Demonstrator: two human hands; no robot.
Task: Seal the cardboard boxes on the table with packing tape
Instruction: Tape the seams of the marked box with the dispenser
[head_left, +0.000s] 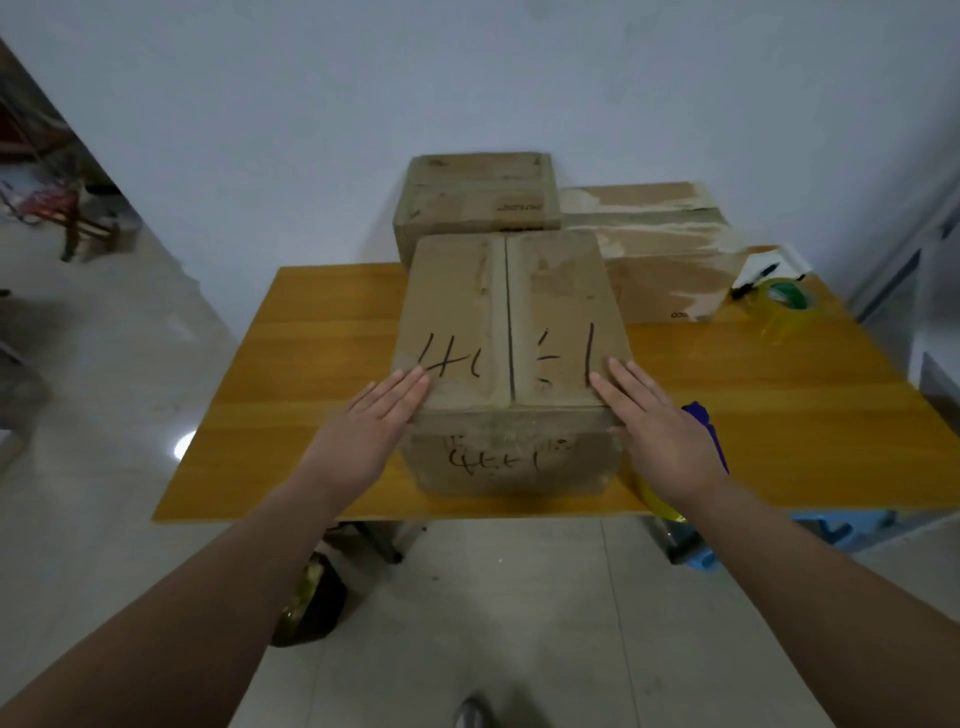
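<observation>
Visitor: Front box (511, 332), at the near edge of the table (322, 364). Why are both hands laid flat on it?

Onlooker: From where I stand, the left hand (382, 415) and the right hand (649, 421) each rest on a near top corner. The fingers are straight and close together and grip nothing. I judge that they press the two top flaps level and steady the box, so that the middle seam (509, 322) lies closed for taping.

Visitor: Is that seam taped?

Onlooker: No strip shows on it, and the dark line between the flaps is bare. Sealing of this box looks not yet begun.

Visitor: And the tape?

Onlooker: The tape roll (787, 301) sits at the far right of the table, near a black marker (756, 280) and the long box (660, 249), well apart from either hand. A second box (475, 197) stands behind the front one. A blue object (706, 431) lies just beside the right hand; I cannot tell what it is. One hand must leave the flaps to fetch the roll, and the right is the nearer.
</observation>
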